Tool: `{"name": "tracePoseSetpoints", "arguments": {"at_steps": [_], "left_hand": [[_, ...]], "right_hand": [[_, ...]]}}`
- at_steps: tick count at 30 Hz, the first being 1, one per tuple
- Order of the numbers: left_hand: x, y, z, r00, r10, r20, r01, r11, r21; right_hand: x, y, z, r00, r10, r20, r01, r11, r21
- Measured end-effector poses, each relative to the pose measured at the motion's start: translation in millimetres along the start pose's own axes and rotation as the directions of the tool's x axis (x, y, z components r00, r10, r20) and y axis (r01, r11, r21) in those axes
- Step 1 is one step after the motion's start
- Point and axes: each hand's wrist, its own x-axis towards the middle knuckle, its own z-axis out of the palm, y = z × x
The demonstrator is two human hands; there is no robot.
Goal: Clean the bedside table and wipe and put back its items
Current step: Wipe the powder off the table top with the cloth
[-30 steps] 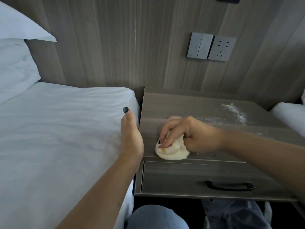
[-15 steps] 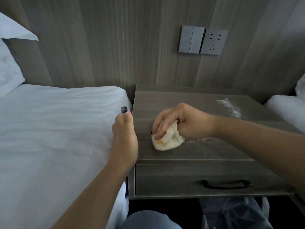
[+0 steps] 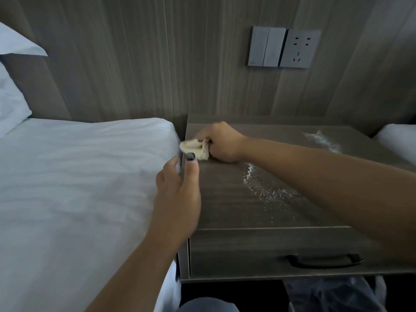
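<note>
1. Right hand [image 3: 221, 143] grips a bunched cloth [image 3: 194, 149] at the tabletop's [image 3: 225, 199] far left corner.
2. Left hand [image 3: 177, 194], fingers relaxed, rests at the tabletop's left edge by the bed [image 3: 78, 176].
3. White powder [image 3: 265, 188] streaks the tabletop.

A person's right hand [image 3: 221, 143] grips a bunched cream cloth [image 3: 194, 149] at the back left corner of a grey wood-grain bedside table [image 3: 225, 199], beside a bed with a white sheet [image 3: 78, 176]. The left hand [image 3: 177, 190] rests at the table's left edge, thumb on top with a dark-painted nail. White powder [image 3: 265, 190] is scattered across the tabletop, with a second patch [image 3: 322, 140] toward the back right. A drawer with a black handle [image 3: 326, 261] sits below; wall switches and a socket [image 3: 284, 48] are mounted above.
</note>
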Motion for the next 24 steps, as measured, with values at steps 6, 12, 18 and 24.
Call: {"name": "tracePoseSetpoints", "arguments": {"at_steps": [6,12,18,24], "left_hand": [[8,-8,2,0.991,-0.024,0.130,0.007,0.992,0.127],[20,-4,9,0.969,-0.242,0.041,0.242,0.970,0.021],[26,-12,15,0.969,-0.245,0.020,0.244,0.969,0.032],[18,-14,9,0.990,-0.119,0.075,0.106,0.981,0.161]], "right_hand": [[7,6,-31,0.998,-0.040,-0.038,0.041,0.998,0.047],[105,42,-8,0.940,0.312,-0.137,-0.340,0.869,-0.360],[101,45,1,0.975,0.221,-0.023,-0.213,0.903,-0.374],[20,47,-23,0.993,-0.033,0.112,0.045,0.994,-0.103]]}}
